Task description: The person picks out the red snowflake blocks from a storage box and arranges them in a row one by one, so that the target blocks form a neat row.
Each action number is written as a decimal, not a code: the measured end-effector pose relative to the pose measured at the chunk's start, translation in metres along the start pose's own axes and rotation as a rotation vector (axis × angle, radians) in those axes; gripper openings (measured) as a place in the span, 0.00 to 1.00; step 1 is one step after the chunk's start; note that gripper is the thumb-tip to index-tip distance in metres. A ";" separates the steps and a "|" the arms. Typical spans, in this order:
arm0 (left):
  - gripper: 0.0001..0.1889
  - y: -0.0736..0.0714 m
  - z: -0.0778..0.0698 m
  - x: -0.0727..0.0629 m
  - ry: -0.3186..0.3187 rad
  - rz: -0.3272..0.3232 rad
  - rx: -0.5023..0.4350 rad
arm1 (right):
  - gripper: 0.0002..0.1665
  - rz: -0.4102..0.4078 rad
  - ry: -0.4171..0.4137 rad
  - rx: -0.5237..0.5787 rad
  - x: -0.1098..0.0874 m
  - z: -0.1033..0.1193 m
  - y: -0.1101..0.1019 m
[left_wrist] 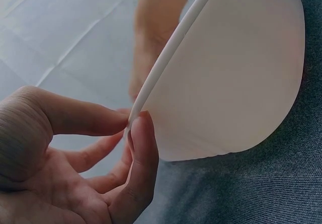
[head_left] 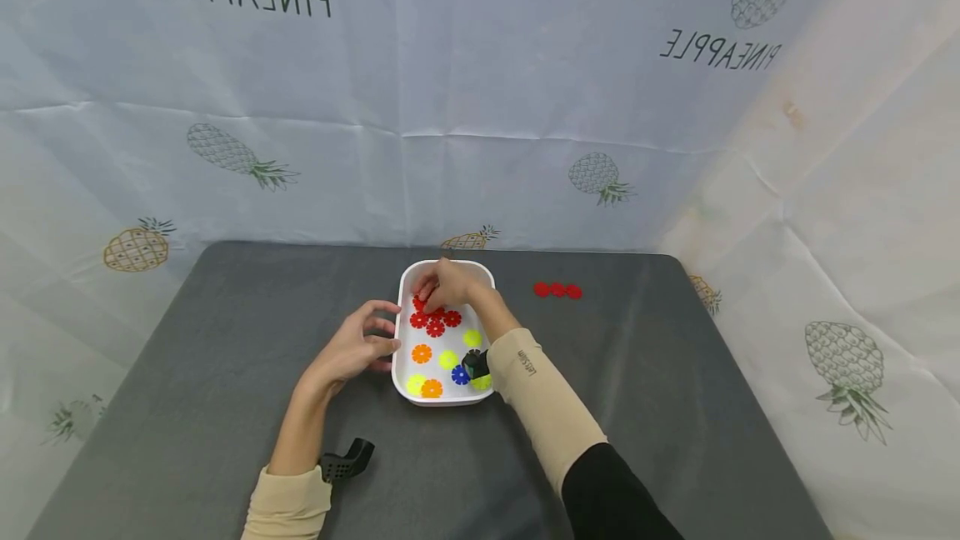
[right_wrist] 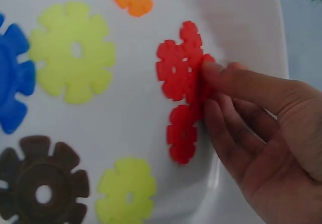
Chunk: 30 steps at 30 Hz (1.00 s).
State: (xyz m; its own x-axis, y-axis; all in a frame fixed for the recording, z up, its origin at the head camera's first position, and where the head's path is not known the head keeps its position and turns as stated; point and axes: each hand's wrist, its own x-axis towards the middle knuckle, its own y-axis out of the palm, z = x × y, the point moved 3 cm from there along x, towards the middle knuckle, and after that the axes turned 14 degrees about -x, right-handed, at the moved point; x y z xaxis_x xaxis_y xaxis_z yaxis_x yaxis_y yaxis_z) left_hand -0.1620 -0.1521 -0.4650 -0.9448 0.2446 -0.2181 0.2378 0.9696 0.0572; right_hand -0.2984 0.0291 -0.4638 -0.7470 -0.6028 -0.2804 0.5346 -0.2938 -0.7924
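Observation:
A white rectangular tray [head_left: 444, 402] holds flat, flower-shaped notched plastic discs. My left hand [head_left: 352, 350] pinches the tray's left rim [left_wrist: 158, 65] between thumb and fingertip. Inside the far end of the tray, my right hand [head_left: 452, 283] pinches a red notched disc [right_wrist: 207, 78] between thumb and fingers. That disc is beside a joined cluster of red discs [right_wrist: 173, 70]; whether it is fixed to them I cannot tell. Fingers hide part of the cluster.
Nearer in the tray lie loose discs: orange [head_left: 422, 353], yellow [head_left: 447, 359], blue [head_left: 461, 375] and a dark brown one [right_wrist: 43, 181]. Right of the tray, three red discs [head_left: 557, 289] lie in a row on the grey table [head_left: 637, 407]. A pineapple-print sheet [head_left: 480, 65] hangs behind.

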 end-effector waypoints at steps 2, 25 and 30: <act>0.32 0.000 0.000 0.000 -0.001 0.000 0.000 | 0.16 -0.023 0.016 0.005 -0.001 -0.002 0.003; 0.32 -0.001 0.001 0.002 -0.014 -0.005 0.014 | 0.16 -0.114 0.018 0.113 0.001 -0.015 0.015; 0.32 -0.001 0.001 0.004 -0.024 -0.009 0.016 | 0.16 -0.100 0.006 0.131 0.001 -0.016 0.015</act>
State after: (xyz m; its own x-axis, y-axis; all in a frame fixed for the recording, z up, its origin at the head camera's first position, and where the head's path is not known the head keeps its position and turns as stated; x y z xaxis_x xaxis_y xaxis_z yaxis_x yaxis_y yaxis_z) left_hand -0.1655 -0.1521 -0.4669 -0.9412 0.2359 -0.2417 0.2335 0.9716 0.0391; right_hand -0.2971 0.0361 -0.4842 -0.8013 -0.5613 -0.2071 0.5040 -0.4467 -0.7393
